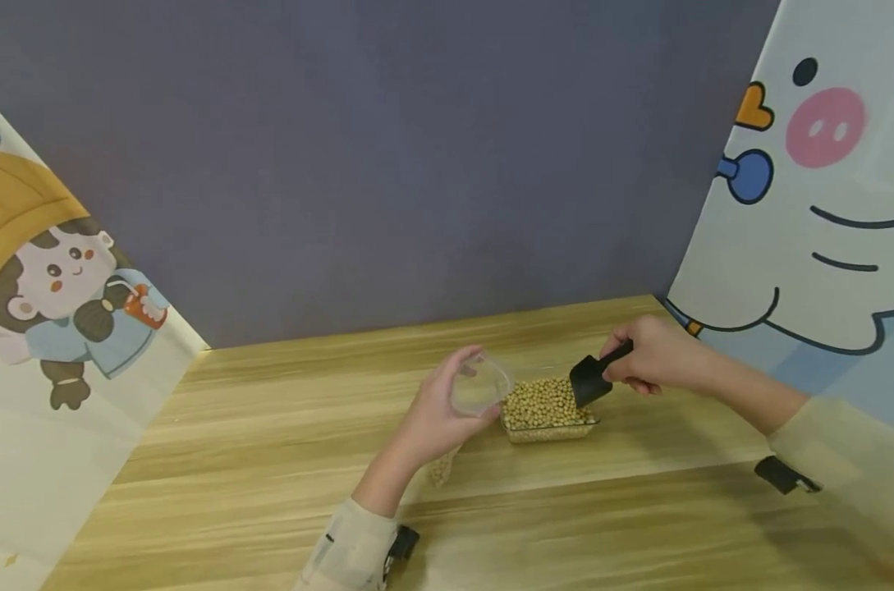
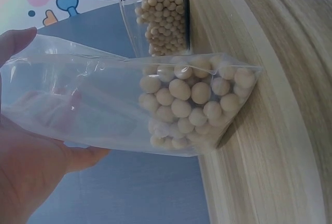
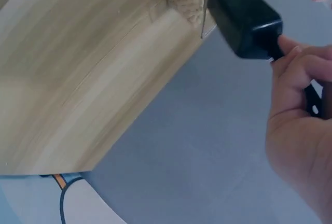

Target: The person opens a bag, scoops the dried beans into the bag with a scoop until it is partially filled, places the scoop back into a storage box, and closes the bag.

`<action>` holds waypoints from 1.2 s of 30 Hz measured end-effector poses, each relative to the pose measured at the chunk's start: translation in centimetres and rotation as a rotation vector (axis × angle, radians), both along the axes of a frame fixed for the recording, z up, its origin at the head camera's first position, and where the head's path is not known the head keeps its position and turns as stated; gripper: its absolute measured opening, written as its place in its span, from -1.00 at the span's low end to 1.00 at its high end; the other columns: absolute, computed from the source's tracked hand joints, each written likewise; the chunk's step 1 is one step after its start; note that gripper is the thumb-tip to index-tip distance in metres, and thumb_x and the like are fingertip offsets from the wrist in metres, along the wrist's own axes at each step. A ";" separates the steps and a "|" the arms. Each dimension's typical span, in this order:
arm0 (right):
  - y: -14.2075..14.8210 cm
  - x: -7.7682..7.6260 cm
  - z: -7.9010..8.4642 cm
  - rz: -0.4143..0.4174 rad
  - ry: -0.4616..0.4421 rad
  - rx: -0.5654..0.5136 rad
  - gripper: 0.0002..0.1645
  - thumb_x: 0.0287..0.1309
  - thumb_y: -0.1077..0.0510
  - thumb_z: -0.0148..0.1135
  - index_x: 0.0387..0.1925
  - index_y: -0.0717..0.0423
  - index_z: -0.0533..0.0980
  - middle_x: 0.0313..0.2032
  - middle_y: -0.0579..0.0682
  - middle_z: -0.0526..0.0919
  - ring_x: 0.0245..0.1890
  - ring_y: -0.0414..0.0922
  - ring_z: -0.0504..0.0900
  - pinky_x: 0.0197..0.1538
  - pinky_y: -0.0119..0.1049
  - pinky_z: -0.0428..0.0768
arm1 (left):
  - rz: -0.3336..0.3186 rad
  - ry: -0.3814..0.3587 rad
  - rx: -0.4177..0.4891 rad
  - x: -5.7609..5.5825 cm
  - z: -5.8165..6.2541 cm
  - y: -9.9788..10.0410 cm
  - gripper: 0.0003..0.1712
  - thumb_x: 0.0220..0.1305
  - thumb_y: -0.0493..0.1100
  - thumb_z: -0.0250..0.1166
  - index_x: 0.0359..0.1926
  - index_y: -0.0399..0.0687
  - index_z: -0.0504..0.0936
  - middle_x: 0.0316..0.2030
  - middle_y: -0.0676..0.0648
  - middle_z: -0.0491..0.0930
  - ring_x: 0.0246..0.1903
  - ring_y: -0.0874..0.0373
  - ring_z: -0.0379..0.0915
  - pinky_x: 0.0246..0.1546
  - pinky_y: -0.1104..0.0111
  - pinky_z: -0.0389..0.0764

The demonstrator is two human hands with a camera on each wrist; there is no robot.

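My left hand point(image 1: 441, 404) grips a clear plastic bag point(image 2: 98, 97) near its top, thumb and fingers spread round the wide mouth. Several round, pale beans point(image 2: 199, 97), like soybeans, fill the bottom of the bag, close to the tabletop. My right hand point(image 1: 652, 355) holds a black scoop point(image 1: 589, 382) by its handle. The scoop's blade tilts down over the right end of a clear rectangular container point(image 1: 552, 437) filled with the same beans point(image 1: 538, 400). The container stands just right of the bag. The inside of the scoop is hidden in the right wrist view.
The wood-grain table point(image 1: 269, 460) ends at a dark grey panel point(image 1: 387, 180) behind. Printed side panels, one with a cartoon child point(image 1: 70, 271) and one with a white cartoon figure point(image 1: 801, 271), border it at left and right. Black straps sit on both sleeves.
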State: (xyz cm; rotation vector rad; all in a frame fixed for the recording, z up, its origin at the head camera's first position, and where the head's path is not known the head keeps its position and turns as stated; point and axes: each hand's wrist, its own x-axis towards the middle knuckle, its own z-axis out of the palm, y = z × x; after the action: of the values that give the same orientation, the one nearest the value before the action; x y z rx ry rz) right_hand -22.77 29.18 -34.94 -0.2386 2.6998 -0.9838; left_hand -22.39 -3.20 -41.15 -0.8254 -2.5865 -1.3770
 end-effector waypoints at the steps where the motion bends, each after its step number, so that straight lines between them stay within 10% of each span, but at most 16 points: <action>1: -0.2 0.0 0.0 0.000 0.010 0.020 -0.72 0.08 0.14 0.36 -0.18 0.17 0.58 -0.76 0.00 0.51 -0.79 -0.12 0.46 -0.69 -0.23 0.50 | 0.003 0.002 0.000 0.0 0.0 -0.1 -0.04 0.01 -0.06 0.51 0.40 0.33 0.23 0.17 0.02 0.48 0.16 0.01 0.42 0.16 -0.10 0.48; 36: -2.4 -0.4 -1.5 0.192 0.181 0.155 -0.75 0.16 0.17 0.35 -0.11 0.04 0.55 -0.79 -0.12 0.48 -0.82 -0.17 0.45 -0.62 -0.32 0.47 | -0.016 0.006 -0.016 -0.1 0.1 -0.3 -0.06 0.06 0.02 0.48 0.42 0.31 0.20 0.19 0.01 0.48 0.16 0.00 0.43 0.14 -0.07 0.51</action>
State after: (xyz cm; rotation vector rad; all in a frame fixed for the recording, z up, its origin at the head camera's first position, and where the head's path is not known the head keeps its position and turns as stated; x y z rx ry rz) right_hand -23.17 26.81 -36.43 -0.5694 2.8304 -0.7266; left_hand -22.48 -3.48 -41.05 -0.8527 -2.5955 -1.3568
